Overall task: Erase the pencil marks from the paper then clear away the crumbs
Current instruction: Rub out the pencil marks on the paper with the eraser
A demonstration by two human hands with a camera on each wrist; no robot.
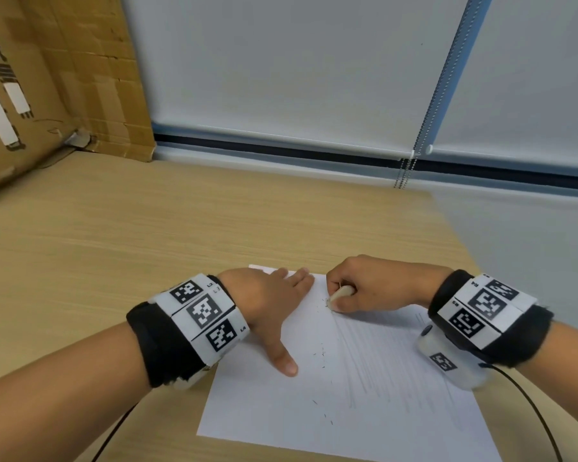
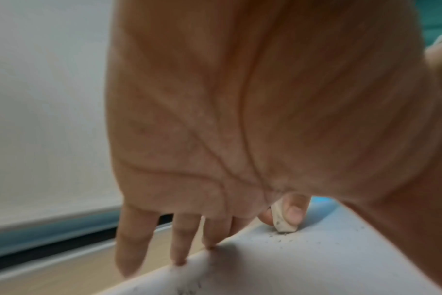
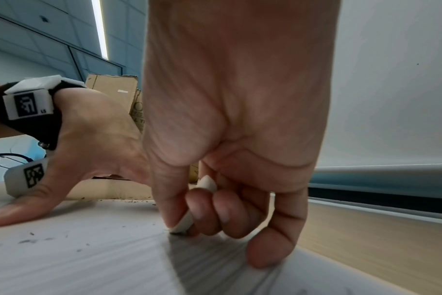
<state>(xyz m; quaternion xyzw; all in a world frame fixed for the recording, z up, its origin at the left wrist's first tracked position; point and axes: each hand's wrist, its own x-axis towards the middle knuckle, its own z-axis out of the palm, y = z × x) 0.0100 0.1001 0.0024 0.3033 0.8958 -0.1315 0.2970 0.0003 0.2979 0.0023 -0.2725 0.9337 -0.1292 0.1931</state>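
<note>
Wooden desk (image 1: 147,228) pushed up against a window with pale roller blinds (image 1: 281,61) down, and a big cardboard box (image 1: 47,78) parked at the far left corner.

So the right hand (image 1: 374,285) has a small white eraser (image 1: 339,293) pinched between thumb and curled fingers, with the bottom end of it pressed right onto the sheet of paper (image 1: 264,411). From the right wrist view you can see the eraser (image 3: 183,224) tip touching down exactly where the pencil marks (image 3: 215,259) start, a band of grey lines running back toward the person. From the head view those marks (image 1: 381,361) fill the right part of the sheet, while the left part looks clean.

Left hand (image 1: 271,305) is flat on the paper, fingers straight and spread, thumb sticking out toward the near side, holding nothing, just pressing the sheet down. Its fingertips (image 2: 181,261) land on the paper's far edge.

Little dark crumbs (image 1: 321,355) are scattered over the clean area between the two hands and further down the page, plus a small cluster right by the eraser tip (image 2: 278,237).

Both wrists have black bands with white marker tags (image 1: 201,311), and a black cable (image 1: 531,405) runs off the right one.
</note>
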